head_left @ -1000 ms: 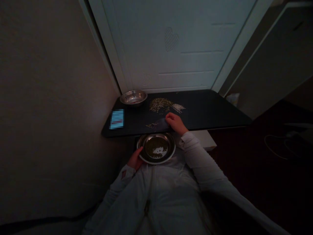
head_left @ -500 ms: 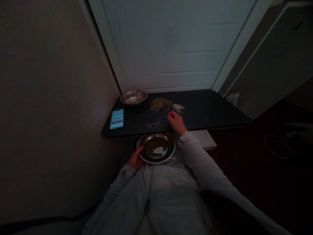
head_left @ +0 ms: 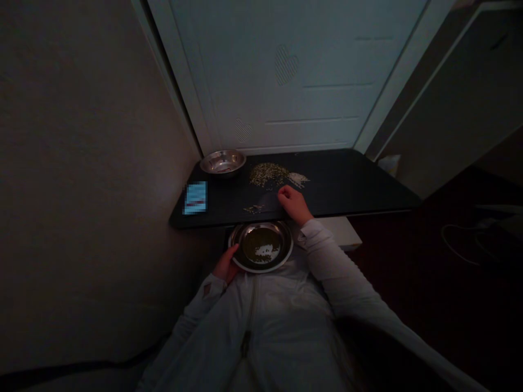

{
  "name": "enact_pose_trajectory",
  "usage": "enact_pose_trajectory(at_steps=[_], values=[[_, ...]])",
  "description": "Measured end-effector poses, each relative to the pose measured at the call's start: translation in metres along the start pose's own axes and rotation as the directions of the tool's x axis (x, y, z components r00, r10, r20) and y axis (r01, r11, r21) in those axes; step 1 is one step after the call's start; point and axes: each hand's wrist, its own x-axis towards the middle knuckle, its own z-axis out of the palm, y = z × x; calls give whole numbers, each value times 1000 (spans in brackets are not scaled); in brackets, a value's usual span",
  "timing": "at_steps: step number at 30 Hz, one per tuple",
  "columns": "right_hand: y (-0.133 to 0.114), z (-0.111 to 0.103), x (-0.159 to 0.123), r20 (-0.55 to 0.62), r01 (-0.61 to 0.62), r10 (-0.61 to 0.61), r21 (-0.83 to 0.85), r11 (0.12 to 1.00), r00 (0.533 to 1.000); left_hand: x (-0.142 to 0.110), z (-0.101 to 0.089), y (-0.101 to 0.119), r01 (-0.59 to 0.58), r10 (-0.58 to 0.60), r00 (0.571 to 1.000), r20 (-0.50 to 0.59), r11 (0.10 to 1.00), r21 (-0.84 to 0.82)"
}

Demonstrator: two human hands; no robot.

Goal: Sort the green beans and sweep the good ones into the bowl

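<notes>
A steel bowl (head_left: pixel 289 253) rests at my lap, below the table's near edge. My left hand (head_left: pixel 226 265) grips its left rim, thumb on top and fingers hidden underneath. Small green beans (head_left: pixel 257 239) cover much of its bottom, with a shiny bare patch at the near right. Over the dark table (head_left: pixel 351 179), my right hand (head_left: pixel 293 201) is closed, its fingertips pinched low; what they hold, if anything, cannot be made out. Just beyond it lie a mixed pile (head_left: pixel 267 174) of green and pale grains and a whitish heap (head_left: pixel 298 178). A few pale bits (head_left: pixel 254 208) are scattered to its left.
Another steel bowl (head_left: pixel 223 163) stands at the table's back left corner. A blurred light-blue item (head_left: pixel 195 197) lies in front of it. Behind the table is a white door (head_left: pixel 327 65); a wall (head_left: pixel 102 190) closes the left side. A white box (head_left: pixel 341 234) sits under the front edge.
My right hand has shifted very slightly to the left over the table, still closed. The left hand and the bowl it grips have not moved.
</notes>
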Motion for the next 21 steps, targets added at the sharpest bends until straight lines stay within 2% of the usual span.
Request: enact_pose_trajectory(at_steps=[14, 21], values=[[2, 1, 1, 34, 4, -5, 43, 999, 999, 0, 1, 0, 4, -4, 1000, -16, 1000, 13], [3, 1, 1, 133, 1, -3, 18, 1000, 991, 0, 1, 1, -4, 4, 999, -32, 1000, 6]])
